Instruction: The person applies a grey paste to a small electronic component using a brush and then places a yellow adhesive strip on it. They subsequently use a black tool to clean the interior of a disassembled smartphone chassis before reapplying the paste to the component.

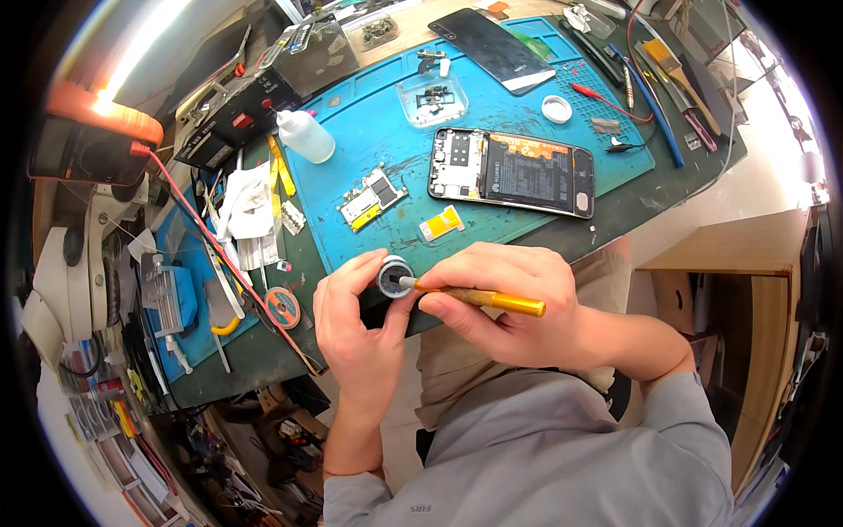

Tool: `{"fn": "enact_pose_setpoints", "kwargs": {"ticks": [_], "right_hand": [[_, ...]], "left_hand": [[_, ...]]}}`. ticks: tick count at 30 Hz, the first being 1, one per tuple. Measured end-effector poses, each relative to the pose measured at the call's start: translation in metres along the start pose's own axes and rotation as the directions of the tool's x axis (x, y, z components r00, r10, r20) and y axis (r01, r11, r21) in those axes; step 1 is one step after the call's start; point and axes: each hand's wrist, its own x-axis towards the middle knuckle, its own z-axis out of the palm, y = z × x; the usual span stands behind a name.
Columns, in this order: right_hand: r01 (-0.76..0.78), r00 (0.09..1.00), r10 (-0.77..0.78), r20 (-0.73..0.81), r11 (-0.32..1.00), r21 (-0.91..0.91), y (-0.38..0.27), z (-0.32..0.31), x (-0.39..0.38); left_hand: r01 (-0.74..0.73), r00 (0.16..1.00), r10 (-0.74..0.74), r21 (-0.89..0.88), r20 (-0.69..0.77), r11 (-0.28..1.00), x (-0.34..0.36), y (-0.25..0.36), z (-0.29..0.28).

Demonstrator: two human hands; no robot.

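Note:
My left hand (358,321) grips a small round jar (385,277) with a pale rim and dark contents, held just off the mat's near edge. Pinched in my right hand (527,303) is a slim gold-handled tool (505,301). Its pale tip reaches into the mouth of the jar; the tip's exact kind is too small to make out. On the blue mat (342,241) beyond my hands lie a phone circuit board (373,198), a small yellow-and-white piece (442,224) and an opened phone (531,171) with its black battery showing.
A white squeeze bottle (306,137) and a clear parts tray (457,105) stand farther back, near a white round lid (556,109) and a dark phone panel (492,51). Tools crowd both sides. A red cable (206,230) runs down the left from an orange meter (97,132).

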Motion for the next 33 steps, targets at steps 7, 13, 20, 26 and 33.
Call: {"fn": "enact_pose_setpoints", "kwargs": {"ticks": [7,13,20,26,33], "right_hand": [[-0.018,0.999,0.020,-0.049,0.999,0.042,0.001,0.004,-0.004],[0.023,0.999,-0.022,-0.028,0.999,0.049,0.002,-0.002,-0.009],[0.122,0.992,-0.121,-0.022,0.991,0.059,0.004,-0.005,-0.016],[0.109,0.994,-0.108,-0.023,0.991,0.077,0.004,-0.009,-0.019],[0.107,0.994,-0.105,-0.037,0.991,0.084,0.003,-0.007,-0.022]], "left_hand": [[0.000,1.000,0.000,-0.006,-0.004,1.000,-0.001,-0.002,0.001],[-0.036,0.999,0.036,0.018,-0.009,0.999,-0.002,-0.002,0.001],[-0.057,0.997,0.054,0.059,0.048,0.997,-0.001,0.000,-0.003],[-0.106,0.990,0.100,0.060,0.100,0.993,0.003,0.001,-0.010],[-0.053,0.993,0.061,-0.080,0.104,0.995,-0.001,-0.006,-0.010]]}}
